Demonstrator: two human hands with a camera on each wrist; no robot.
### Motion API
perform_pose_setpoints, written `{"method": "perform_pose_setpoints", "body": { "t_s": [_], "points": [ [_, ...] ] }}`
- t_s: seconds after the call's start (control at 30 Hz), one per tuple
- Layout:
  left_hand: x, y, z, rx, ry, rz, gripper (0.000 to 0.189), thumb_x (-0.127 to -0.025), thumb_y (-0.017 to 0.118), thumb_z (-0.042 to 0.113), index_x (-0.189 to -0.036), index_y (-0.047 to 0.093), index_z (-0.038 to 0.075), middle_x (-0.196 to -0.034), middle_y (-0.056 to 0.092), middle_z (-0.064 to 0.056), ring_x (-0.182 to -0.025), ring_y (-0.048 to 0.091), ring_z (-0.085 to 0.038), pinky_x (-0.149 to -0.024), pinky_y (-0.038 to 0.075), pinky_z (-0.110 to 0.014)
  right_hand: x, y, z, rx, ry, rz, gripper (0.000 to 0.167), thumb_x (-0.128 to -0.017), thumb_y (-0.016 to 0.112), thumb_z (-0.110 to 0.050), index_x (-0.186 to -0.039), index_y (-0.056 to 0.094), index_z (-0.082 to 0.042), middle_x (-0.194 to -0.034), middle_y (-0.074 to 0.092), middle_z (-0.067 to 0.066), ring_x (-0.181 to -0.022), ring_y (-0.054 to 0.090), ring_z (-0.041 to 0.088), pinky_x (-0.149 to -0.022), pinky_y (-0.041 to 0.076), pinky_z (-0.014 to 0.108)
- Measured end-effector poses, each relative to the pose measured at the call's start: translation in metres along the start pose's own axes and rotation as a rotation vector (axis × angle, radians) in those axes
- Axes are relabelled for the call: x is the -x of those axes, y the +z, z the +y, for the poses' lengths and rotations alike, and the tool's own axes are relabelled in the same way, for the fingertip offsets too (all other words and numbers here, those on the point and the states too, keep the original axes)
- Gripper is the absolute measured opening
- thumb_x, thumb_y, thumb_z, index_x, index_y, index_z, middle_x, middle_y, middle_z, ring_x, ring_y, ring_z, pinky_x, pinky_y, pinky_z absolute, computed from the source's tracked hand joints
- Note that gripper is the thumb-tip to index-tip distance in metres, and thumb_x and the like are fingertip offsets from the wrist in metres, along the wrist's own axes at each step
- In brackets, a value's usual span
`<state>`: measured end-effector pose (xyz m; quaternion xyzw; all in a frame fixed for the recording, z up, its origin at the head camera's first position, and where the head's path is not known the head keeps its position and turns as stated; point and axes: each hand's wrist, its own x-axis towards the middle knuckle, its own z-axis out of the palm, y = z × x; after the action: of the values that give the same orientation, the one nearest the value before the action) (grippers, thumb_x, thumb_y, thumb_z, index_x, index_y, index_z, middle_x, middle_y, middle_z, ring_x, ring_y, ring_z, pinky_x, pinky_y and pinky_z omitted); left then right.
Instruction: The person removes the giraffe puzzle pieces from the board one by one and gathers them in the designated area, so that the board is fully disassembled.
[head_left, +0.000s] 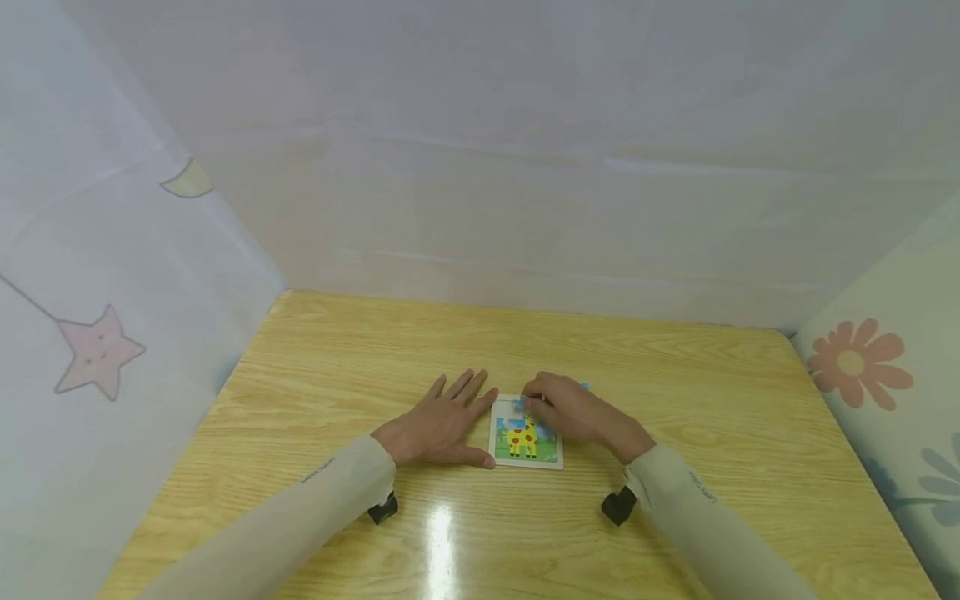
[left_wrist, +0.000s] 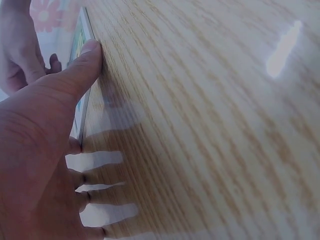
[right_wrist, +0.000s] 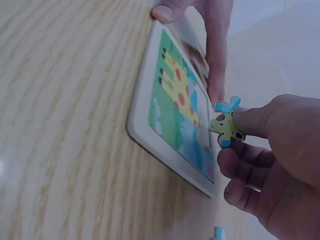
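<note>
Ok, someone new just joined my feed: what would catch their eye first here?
Probably the bright giraffe puzzle board on the wooden table, between the two hands. Next, the yellow-and-blue piece pinched in the right hand at the board's far side. The left hand lies with fingers spread at its left edge.

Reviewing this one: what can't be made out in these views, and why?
Full outline of the giraffe-head piece: right wrist view; the right hand covers part.
Shape of the small blue object: partly hidden by that hand in the head view, cut by the bottom edge in the right wrist view.
Sleeve lettering: head view; too small and blurred.
</note>
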<state>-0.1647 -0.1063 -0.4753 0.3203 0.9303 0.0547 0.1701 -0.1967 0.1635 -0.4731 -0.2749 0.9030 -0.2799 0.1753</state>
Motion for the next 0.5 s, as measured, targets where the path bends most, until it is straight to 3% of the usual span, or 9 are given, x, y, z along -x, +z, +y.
{"method": "perform_pose_setpoints", "body": {
  "t_s": [0.23,0.5],
  "points": [
    [-0.001,0.0,0.001,0.011,-0.002,0.003,0.108,-0.093,0.059,0.08,-0.172,0.021,0.017,-0.182,0.004,-0.015,-0.17,0.007,-0.036,-0.134,0.015,-0.067,0.008,-0.014,0.013,-0.052,0.046,0.056,0.017,-0.111,0.059,-0.02,-0.117,0.074,-0.014,-0.103,0.071,-0.001,-0.087,0.061,0.012,-0.076,0.054,0.029],
    [-0.001,0.001,0.0,0.016,0.001,0.005,0.109,-0.093,0.06,0.08,-0.172,0.02,0.018,-0.182,0.004,-0.015,-0.17,0.007,-0.036,-0.134,0.015,-0.068,0.028,-0.04,0.031,-0.066,0.101,0.094,0.015,-0.111,0.059,-0.019,-0.113,0.072,-0.013,-0.098,0.072,0.007,-0.077,0.058,0.015,-0.068,0.05,0.029]
  ]
}}
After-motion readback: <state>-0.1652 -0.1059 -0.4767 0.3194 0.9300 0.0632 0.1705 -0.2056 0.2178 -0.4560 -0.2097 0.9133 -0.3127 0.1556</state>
